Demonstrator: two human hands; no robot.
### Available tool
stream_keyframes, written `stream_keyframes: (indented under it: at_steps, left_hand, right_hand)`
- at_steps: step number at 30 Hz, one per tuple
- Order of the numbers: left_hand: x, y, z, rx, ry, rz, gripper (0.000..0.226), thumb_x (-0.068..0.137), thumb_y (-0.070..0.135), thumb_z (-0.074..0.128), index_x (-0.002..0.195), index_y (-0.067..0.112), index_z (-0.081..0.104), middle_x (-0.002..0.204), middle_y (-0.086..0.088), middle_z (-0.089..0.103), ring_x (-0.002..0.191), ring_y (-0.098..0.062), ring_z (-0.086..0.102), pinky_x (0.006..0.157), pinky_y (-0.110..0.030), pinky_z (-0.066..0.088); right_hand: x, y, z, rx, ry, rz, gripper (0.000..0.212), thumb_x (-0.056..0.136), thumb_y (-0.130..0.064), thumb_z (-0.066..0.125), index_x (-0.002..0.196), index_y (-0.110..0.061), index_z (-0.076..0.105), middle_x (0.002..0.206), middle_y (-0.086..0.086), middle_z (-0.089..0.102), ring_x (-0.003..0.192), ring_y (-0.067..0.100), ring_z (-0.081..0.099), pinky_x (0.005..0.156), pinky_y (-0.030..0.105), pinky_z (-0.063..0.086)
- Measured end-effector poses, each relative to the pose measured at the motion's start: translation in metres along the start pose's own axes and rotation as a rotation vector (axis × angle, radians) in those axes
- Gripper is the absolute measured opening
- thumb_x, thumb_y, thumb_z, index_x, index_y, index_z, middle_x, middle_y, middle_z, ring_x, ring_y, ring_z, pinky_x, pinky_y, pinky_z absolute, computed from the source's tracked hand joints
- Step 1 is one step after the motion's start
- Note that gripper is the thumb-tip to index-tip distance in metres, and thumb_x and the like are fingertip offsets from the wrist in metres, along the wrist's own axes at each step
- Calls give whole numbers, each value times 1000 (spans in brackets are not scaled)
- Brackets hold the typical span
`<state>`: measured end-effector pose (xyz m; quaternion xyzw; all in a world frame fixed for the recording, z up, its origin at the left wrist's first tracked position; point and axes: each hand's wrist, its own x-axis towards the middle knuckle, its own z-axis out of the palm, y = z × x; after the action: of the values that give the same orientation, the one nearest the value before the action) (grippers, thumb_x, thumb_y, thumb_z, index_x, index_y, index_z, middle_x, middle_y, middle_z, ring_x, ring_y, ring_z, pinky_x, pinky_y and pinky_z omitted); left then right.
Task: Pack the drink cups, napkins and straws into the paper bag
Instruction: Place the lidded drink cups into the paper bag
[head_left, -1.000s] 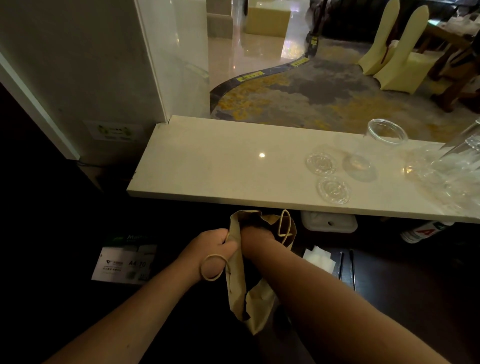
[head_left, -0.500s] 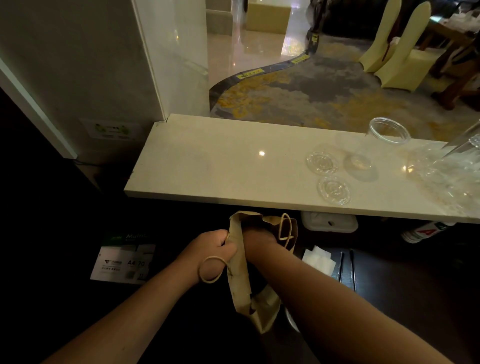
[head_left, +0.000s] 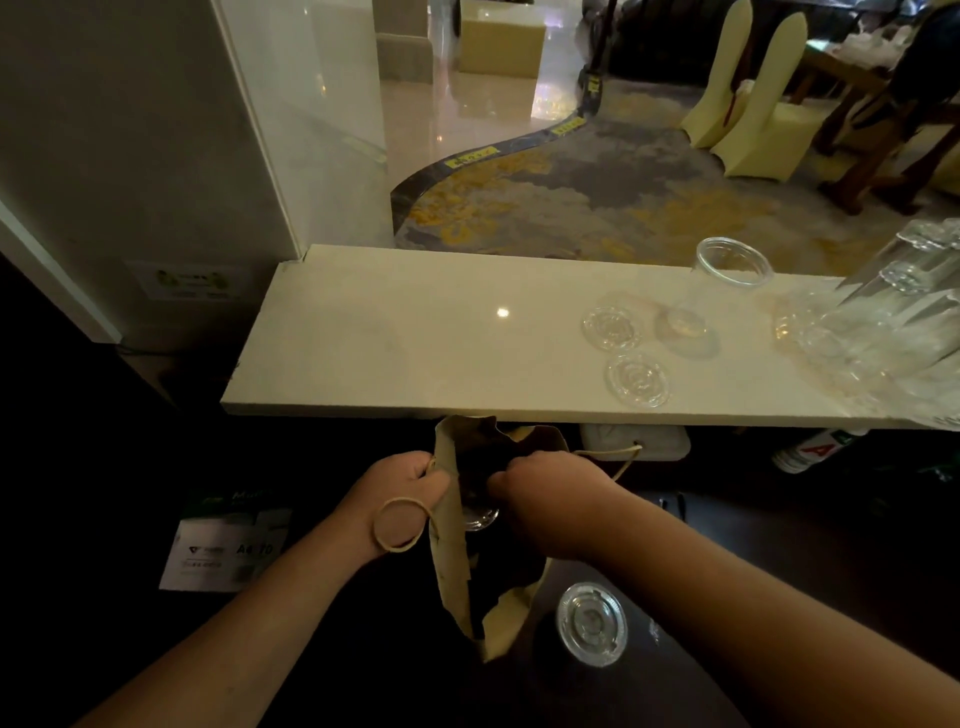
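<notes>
A brown paper bag (head_left: 451, 551) stands open on the dark lower surface just below the counter edge. My left hand (head_left: 410, 486) grips its left wall, with a handle loop (head_left: 400, 522) lying over the hand. At the bag's mouth, my right hand (head_left: 545, 486) has its fingers curled around a clear cup (head_left: 480, 517), of which only an arc shows inside the bag. Right of the bag sits a clear lidded cup (head_left: 592, 623). My right arm hides the napkins.
On the pale stone counter (head_left: 363, 338) lie two clear lids (head_left: 612, 327) (head_left: 638, 380), an upright clear cup (head_left: 727, 270) and stacked clear cups (head_left: 883, 332) at the right. Under the counter are a white box (head_left: 634, 441) and an A4 paper pack (head_left: 228, 551).
My right hand has come up from deep inside the bag to its mouth. The bag's mouth has spread wider. The lidded cup right of the bag is now uncovered.
</notes>
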<state>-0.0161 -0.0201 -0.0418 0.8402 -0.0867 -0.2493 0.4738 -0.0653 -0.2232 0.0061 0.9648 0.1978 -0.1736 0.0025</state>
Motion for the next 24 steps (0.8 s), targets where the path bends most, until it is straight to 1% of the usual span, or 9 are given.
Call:
stream_keyframes:
  at_steps: [3,6,9,11,14,16,19,21,24]
  left_hand:
    - [2,4,-2,-12,-11,-17,34,69,52,53,67,18,58,68,-3,60,65,-19,56,65,-36,43]
    - [1,5,-1,39,-35,-21,46,68,55,55,73,10,64,75,-7,69,72,-27,65,66,-37,47]
    - [-5,8,1,152,-45,-29,42,69,56,56,73,16,66,78,-5,71,77,-26,68,68,-40,54]
    - [-8,9,2,199,-60,-47,39,69,58,59,76,20,68,82,-4,73,80,-25,70,74,-46,59]
    - [-13,11,1,239,-102,-88,31,75,52,68,83,23,72,86,-5,74,83,-26,70,77,-47,60]
    - [-15,13,-2,243,-115,-103,39,69,55,68,83,19,73,86,-8,74,83,-29,70,75,-47,59]
    - [-19,12,-7,241,-136,-100,50,63,59,67,83,14,74,86,-11,76,84,-34,72,79,-51,60]
    - [-23,10,-9,197,-152,-112,49,63,58,69,84,15,76,88,-13,77,87,-35,73,83,-53,59]
    - [-28,8,-6,96,-130,-112,42,67,51,69,88,15,77,92,-13,79,92,-36,73,90,-55,55]
  right_hand:
    - [-13,2,-1,50,133,-76,23,96,-26,59,118,-24,64,96,-3,59,93,21,59,69,30,41]
    - [-30,1,-10,64,331,-103,19,95,-36,53,103,-26,67,89,-6,60,84,17,54,68,30,45]
    - [-52,4,-14,144,536,-39,17,95,-33,54,91,-22,66,81,-5,59,77,17,53,66,31,46]
    - [-70,9,-12,217,646,47,16,94,-31,57,86,-20,66,78,-6,58,73,16,54,64,30,45]
    - [-93,19,4,335,716,187,15,91,-32,58,84,-22,66,77,-11,60,71,11,56,62,29,47]
    - [-104,26,25,393,680,298,11,89,-34,59,86,-27,67,77,-15,59,72,3,54,62,24,46]
    - [-110,33,62,446,477,433,17,89,-46,57,100,-35,67,88,-20,59,81,-1,54,67,20,41]
    - [-111,33,83,472,279,487,34,89,-50,59,121,-37,62,109,-18,61,100,2,57,74,21,42]
    - [-107,29,114,443,52,497,68,84,-57,63,146,-35,44,140,-8,52,127,17,50,92,31,48]
